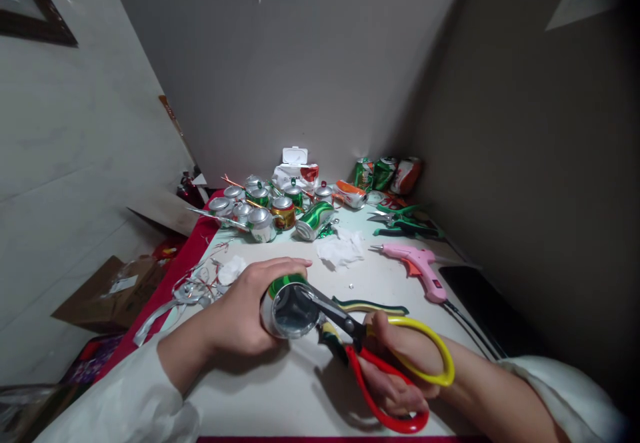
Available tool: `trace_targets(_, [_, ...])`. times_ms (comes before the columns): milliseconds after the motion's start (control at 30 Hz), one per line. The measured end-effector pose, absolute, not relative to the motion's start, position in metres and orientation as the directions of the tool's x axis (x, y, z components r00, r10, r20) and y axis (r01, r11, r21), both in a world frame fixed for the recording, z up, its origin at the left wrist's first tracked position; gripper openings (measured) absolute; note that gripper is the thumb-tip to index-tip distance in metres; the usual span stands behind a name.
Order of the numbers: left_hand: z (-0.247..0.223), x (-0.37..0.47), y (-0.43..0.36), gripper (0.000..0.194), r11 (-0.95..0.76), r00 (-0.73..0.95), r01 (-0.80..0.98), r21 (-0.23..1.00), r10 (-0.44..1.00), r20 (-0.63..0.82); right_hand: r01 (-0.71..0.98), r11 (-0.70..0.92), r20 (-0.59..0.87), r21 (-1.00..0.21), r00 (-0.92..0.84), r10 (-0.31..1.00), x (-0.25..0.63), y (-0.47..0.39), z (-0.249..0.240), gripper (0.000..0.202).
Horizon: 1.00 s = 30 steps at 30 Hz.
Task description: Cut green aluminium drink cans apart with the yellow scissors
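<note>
My left hand (250,306) is wrapped round a green and silver drink can (281,288), whose open end faces me and shows the dark inside. In my right hand (400,360) is a pair of scissors (356,331) with one yellow and one red handle loop. The blades reach the can's rim on its right side, and the handles stand apart. Whether a blade is inside the can is hard to make out. Beneath the scissors lie pliers (373,306) with green and cream handles, partly hidden.
Several small teapot-like pieces made from cans (261,224) stand at the back left, beside a green can (315,220) on its side. A pink glue gun (415,263), garden shears (400,220) and crumpled tissue (340,248) lie further right. Metal scraps (193,293) lie left.
</note>
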<state>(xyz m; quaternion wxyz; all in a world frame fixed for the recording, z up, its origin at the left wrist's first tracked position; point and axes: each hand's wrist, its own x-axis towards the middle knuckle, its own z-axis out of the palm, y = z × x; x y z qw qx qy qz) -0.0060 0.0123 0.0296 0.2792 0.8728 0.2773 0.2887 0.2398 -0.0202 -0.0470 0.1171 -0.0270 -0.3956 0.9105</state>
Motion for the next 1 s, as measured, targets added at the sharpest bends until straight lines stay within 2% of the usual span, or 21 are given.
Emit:
trace_targets(200, [0.032,-0.005,0.012,0.034,-0.698,0.706,0.315,0.643,0.626,0.332,-0.237,-0.658,0.145,-0.715,-0.971,0.193,0.238,-0.017,-0.054,0.070])
trace_targets(333, [0.035,-0.005,0.013,0.029,-0.706,0.728,0.287,0.647,0.600,0.332,-0.221,-0.721,0.171,-0.657,-0.975,0.143,0.235,-0.020,-0.053,0.070])
trace_targets(433, [0.034,-0.008,0.016,0.027,-0.703,0.740,0.302,0.644,0.599,0.307,-0.244,-0.763,0.170,-0.599,-0.969,0.177,0.233,-0.022,-0.055,0.073])
trace_targets(600, [0.030,-0.012,0.019,0.033,-0.650,0.673,0.414,0.638,0.690,0.266,-0.219,-0.748,0.029,-0.626,-0.966,0.257,0.239,-0.018,-0.058,0.079])
trace_targets(733, [0.034,-0.010,0.018,0.033,-0.659,0.661,0.411,0.630,0.691,0.291,-0.146,-0.682,-0.053,-0.717,-0.964,0.262,0.242,-0.017,-0.056,0.087])
trace_targets(833, [0.035,-0.008,0.017,0.035,-0.675,0.643,0.416,0.610,0.692,0.328,-0.188,-0.619,-0.069,-0.763,-0.928,0.367,0.238,-0.021,-0.049,0.090])
trace_targets(1000, [0.032,-0.009,0.017,0.038,-0.666,0.613,0.452,0.593,0.715,0.336,-0.271,-0.449,-0.034,-0.851,-0.826,0.563,0.229,-0.031,-0.041,0.081])
